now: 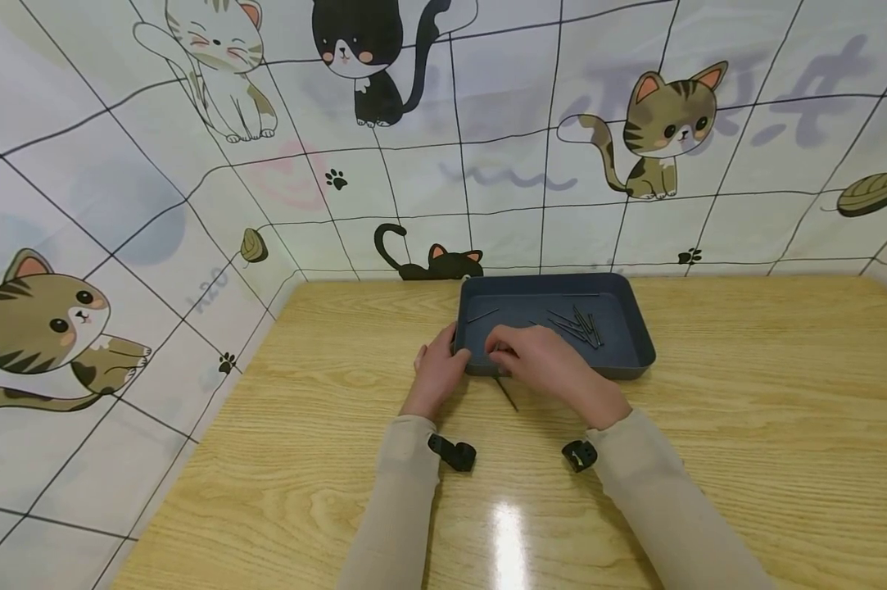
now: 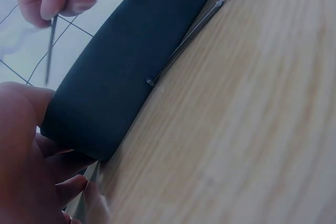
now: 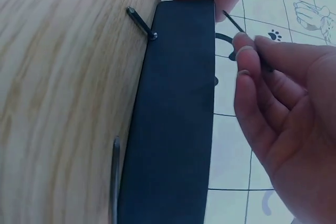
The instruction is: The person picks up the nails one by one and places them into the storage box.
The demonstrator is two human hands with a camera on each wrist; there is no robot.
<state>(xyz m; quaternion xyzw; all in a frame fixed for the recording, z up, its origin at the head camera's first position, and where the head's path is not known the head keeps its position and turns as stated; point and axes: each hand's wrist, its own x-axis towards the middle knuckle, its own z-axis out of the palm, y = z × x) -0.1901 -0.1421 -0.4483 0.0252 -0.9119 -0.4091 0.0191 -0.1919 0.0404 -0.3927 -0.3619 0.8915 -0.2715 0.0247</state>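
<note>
A dark grey tray (image 1: 635, 352) on the wooden table holds several thin black nails (image 1: 579, 326). My left hand (image 1: 450, 354) grips the tray's near-left corner, with the thumb on the rim; it also shows against the tray wall (image 2: 131, 77) as the left hand (image 2: 31, 156). Above the tray's near edge, my right hand (image 1: 498, 348) pinches a single nail (image 3: 233, 20) between thumb and fingertips (image 3: 244, 51). The same pinched nail (image 2: 50, 45) hangs point down below the right hand (image 2: 58, 6). Another nail (image 1: 505, 393) lies on the table against the tray's near wall (image 3: 176, 119).
A second loose nail (image 3: 114, 182) lies on the table (image 1: 745, 459) along the tray wall. Black wrist cameras (image 1: 452, 452) sit on both forearms. Cat-print cloth walls (image 1: 192, 205) close in the table at the back and left.
</note>
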